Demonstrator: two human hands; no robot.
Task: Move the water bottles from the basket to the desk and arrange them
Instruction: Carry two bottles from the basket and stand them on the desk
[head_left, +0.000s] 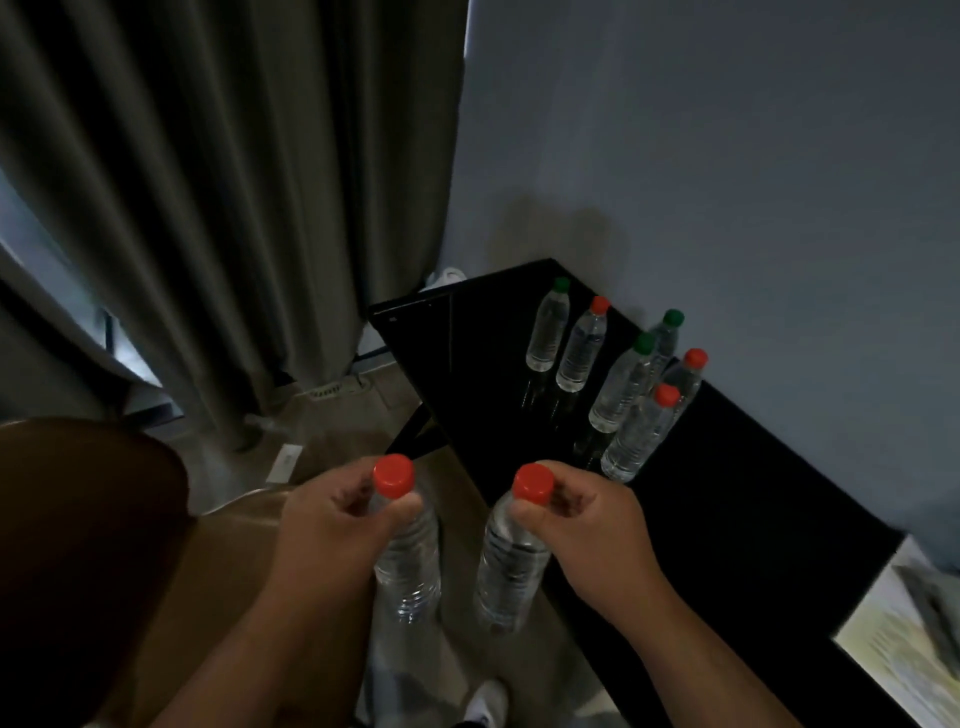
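Note:
My left hand (332, 525) grips a clear water bottle with a red cap (408, 561) by its neck. My right hand (587, 530) grips a second red-capped bottle (511, 566) the same way. Both bottles hang upright in the air, in front of the black desk (727, 493). On the desk, near the wall, stand several more bottles, some with green caps (548, 332) and some with red caps (582, 348). The basket is not in view.
Grey curtains (218, 197) hang at the left, beside the desk's far end. A brown rounded chair or seat (78, 545) sits low at the left. A printed sheet or book (904, 634) lies on the desk's near right end. Tiled floor shows below the hands.

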